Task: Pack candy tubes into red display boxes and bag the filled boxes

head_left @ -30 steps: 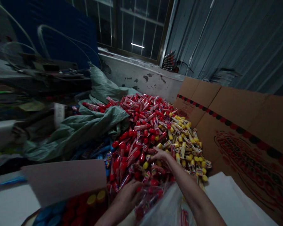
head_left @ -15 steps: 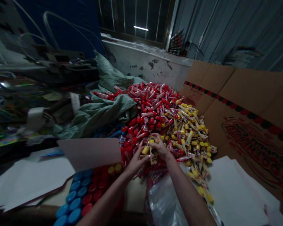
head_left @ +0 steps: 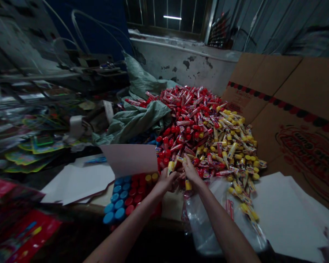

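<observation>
Both of my hands are close together at the near edge of a pile of small capped tubes. My left hand (head_left: 167, 181) is closed around a yellow-capped tube (head_left: 170, 167), its cap end standing up past the thumb. Beside it, my right hand (head_left: 191, 172) grips another yellow-capped tube (head_left: 188, 185), with the yellow end pointing down. My fingers partly cover both tubes. Left of my hands is an open box with a raised white flap (head_left: 131, 159). Rows of blue caps (head_left: 120, 214), red caps (head_left: 129, 210) and two yellow caps (head_left: 151, 178) show in it.
Red-capped tubes (head_left: 185, 122) and yellow-capped tubes (head_left: 235, 146) are heaped behind my hands, beside a green cloth sack (head_left: 142, 118). A clear plastic bag (head_left: 205, 223) lies under my right forearm. White sheets (head_left: 82, 180) lie left, more white card (head_left: 287, 212) right, against a large carton (head_left: 298, 91).
My view has turned left and down. Both hands have drawn nearer to me and toward the box. A tube held upright before is replaced in view by one with its yellow end down.
</observation>
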The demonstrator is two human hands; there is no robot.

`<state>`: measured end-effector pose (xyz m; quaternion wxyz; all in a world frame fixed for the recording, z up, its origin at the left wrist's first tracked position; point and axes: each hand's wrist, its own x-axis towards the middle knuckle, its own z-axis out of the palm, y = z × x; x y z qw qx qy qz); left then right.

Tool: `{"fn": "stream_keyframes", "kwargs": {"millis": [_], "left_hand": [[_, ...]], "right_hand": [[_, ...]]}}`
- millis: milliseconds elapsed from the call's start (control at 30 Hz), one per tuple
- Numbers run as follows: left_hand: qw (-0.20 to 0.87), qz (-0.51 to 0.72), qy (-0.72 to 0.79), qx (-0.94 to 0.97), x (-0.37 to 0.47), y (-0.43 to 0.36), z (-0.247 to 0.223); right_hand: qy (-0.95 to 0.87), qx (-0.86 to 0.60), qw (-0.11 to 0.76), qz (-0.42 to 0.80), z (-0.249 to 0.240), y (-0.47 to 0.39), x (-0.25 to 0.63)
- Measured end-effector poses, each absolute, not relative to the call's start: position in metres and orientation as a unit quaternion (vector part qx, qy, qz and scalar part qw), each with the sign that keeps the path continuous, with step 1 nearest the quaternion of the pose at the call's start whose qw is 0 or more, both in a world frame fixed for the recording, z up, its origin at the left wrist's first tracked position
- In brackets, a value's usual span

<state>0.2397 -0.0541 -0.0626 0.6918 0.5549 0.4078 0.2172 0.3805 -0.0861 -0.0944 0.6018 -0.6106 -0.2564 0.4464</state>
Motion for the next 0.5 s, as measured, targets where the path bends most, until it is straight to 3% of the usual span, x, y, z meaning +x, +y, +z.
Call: {"fn": "stream_keyframes", "kwargs": {"millis": [100, 267, 500], "left_hand": [[0.684, 0.201, 0.402, 0.575, 0.216, -0.056, -0.041], [0.608, 0.235, 0.429, 0.625, 0.155, -0.046, -0.012], [0.706, 0.280, 0.393, 0.518, 0.136, -0.075, -0.014]], "right_hand": [[-0.207, -0.622, 0.615, 0.438, -0.085, -0.097, 0.388], [-0.145, -0.470, 0.713, 0.501, -0.058, -0.132, 0.373], [-0.184, -0.321, 0.725, 0.581, -0.040, -0.144, 0.293]]}}
